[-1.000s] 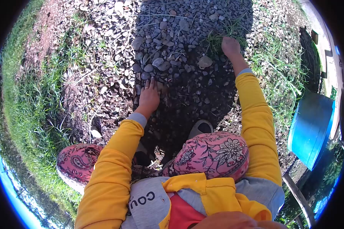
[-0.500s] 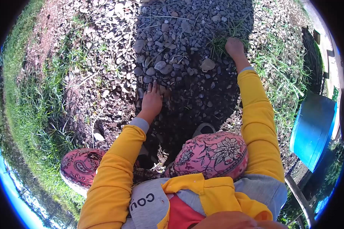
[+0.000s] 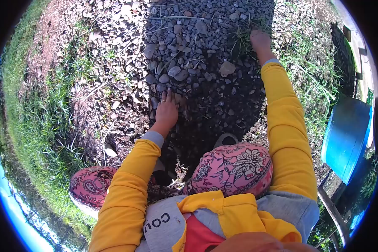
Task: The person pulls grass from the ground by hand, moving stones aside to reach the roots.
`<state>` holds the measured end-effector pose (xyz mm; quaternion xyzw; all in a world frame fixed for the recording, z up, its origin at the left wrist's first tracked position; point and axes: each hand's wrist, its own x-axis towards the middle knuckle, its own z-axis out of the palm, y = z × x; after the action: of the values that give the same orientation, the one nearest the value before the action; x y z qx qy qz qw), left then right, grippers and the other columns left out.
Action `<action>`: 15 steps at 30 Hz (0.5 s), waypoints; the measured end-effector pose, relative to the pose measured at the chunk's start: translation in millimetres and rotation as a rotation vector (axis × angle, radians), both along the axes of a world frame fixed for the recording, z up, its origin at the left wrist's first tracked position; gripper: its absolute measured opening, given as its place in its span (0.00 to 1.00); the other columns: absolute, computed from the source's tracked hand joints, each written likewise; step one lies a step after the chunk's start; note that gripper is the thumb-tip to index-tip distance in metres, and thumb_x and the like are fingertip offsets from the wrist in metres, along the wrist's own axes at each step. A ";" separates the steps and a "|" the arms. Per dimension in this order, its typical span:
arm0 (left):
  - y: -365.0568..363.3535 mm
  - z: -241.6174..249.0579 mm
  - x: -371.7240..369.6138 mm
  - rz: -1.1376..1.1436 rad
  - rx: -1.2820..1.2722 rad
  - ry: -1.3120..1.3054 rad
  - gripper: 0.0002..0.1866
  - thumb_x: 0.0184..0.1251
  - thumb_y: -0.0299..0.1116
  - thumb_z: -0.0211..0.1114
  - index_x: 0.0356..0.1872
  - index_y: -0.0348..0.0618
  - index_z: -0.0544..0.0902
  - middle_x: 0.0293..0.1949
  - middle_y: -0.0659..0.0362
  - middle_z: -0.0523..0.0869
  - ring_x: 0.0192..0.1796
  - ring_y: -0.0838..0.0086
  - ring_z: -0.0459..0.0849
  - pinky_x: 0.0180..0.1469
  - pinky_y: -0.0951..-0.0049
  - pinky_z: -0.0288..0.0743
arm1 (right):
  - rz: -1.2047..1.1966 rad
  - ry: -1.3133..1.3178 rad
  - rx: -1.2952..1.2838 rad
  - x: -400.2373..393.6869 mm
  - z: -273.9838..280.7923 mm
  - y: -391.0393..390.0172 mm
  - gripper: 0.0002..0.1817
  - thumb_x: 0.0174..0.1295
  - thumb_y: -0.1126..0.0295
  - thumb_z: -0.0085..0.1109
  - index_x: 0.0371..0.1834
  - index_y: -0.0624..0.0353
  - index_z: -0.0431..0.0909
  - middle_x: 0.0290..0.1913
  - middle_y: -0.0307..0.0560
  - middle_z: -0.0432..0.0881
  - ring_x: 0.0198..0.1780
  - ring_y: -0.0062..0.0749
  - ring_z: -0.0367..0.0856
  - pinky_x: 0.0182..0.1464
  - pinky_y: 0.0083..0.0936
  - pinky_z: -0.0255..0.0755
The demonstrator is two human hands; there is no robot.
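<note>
Shaded grey gravel [image 3: 176, 38] spreads in front of me. My left hand [image 3: 167, 111] rests on the ground at the lower edge of the stones, fingers stretched out, with a ring on one finger. My right hand [image 3: 260, 40] is at the upper right with its fingers curled, against a tuft of green grass [image 3: 240, 41]; what lies within the fingers is too small to make out. A larger tan stone [image 3: 227, 68] lies between the hands, nearer the right one.
A blue container [image 3: 347, 136] stands at the right beside a wooden pole [image 3: 334, 214]. Sunlit grass [image 3: 313, 82] grows right of the gravel, with more grass [image 3: 33, 138] at the left. My patterned knees are below.
My right hand has moved slightly up and away from me along the grass tuft. My left hand has stayed in nearly the same place.
</note>
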<state>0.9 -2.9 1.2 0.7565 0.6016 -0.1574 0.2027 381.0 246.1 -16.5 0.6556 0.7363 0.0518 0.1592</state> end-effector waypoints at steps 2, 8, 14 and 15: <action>-0.8 0.0 1.0 -0.007 0.027 0.000 0.28 0.63 0.37 0.48 0.62 0.33 0.60 0.67 0.49 0.54 0.68 0.55 0.55 0.61 0.63 0.61 | -0.008 -0.044 -0.053 3.2 1.1 0.5 0.14 0.58 0.73 0.44 0.43 0.58 0.77 0.46 0.48 0.80 0.47 0.39 0.79 0.44 0.32 0.75; 0.1 1.6 0.0 -0.002 0.015 -0.002 0.28 0.64 0.38 0.47 0.62 0.33 0.60 0.67 0.49 0.53 0.68 0.55 0.55 0.62 0.62 0.60 | -0.203 0.073 -0.047 4.3 1.6 -11.7 0.15 0.55 0.69 0.46 0.42 0.61 0.76 0.43 0.52 0.80 0.47 0.44 0.79 0.45 0.35 0.74; 0.1 0.8 -2.0 -0.018 0.018 0.010 0.28 0.65 0.39 0.46 0.62 0.33 0.60 0.67 0.49 0.54 0.68 0.55 0.55 0.64 0.61 0.58 | -0.381 0.232 -0.035 11.1 -11.8 -14.7 0.17 0.57 0.68 0.41 0.44 0.63 0.75 0.48 0.57 0.77 0.50 0.48 0.76 0.51 0.39 0.70; -0.4 0.2 -1.9 -0.023 0.023 0.007 0.28 0.65 0.39 0.46 0.62 0.33 0.60 0.67 0.49 0.54 0.68 0.55 0.55 0.63 0.62 0.58 | -0.382 0.239 -0.029 10.9 -12.1 -15.5 0.17 0.57 0.67 0.41 0.44 0.63 0.75 0.48 0.58 0.77 0.50 0.49 0.76 0.51 0.39 0.70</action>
<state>-1.0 -3.2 1.4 0.7651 0.5953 -0.1552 0.1902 392.0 230.6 -28.5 0.7823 0.6130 -0.0681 0.0871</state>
